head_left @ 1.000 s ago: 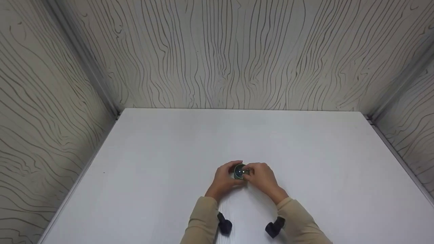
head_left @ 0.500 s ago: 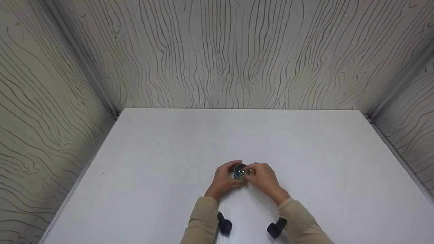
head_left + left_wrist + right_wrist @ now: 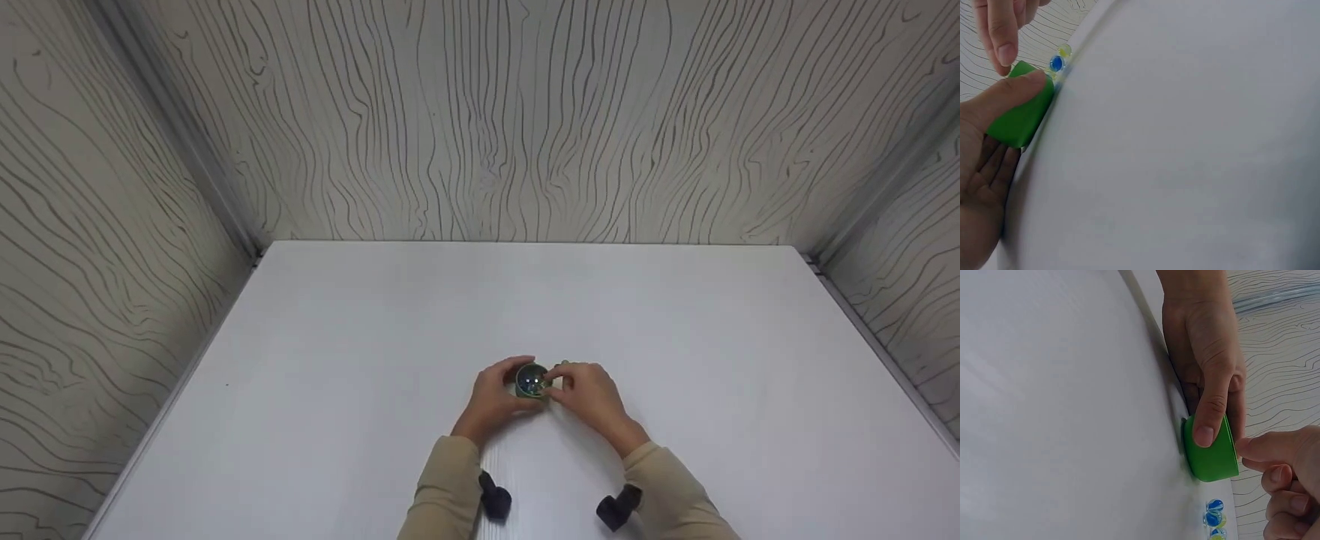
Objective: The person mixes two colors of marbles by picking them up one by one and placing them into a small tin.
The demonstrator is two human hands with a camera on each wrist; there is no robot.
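Note:
A small green cup (image 3: 532, 390) stands on the white table. My left hand (image 3: 493, 396) grips it from the left side, its thumb (image 3: 1019, 87) pressed on the green wall in the left wrist view. Glassy shapes with bright glints show inside the cup in the head view. Over the cup's right rim is my right hand (image 3: 592, 396), index finger and thumb reaching to the opening, the other fingers (image 3: 1283, 503) curled. I cannot tell whether a marble is between those fingertips. Several blue and yellow-green glass marbles (image 3: 1214, 518) lie on the table close by the cup.
The white tabletop (image 3: 375, 315) spreads out around both hands. Pale wood-grain panels (image 3: 480, 127) rise at its back and sides. Black wrist-camera mounts (image 3: 496, 501) stick out from the tan sleeves (image 3: 442, 487), low over the table.
My right hand has shifted slightly to the right, its fingertips drawing back from over the cup's middle toward the rim. More of the cup's inside shows now. My left hand stays nearly still on the cup.

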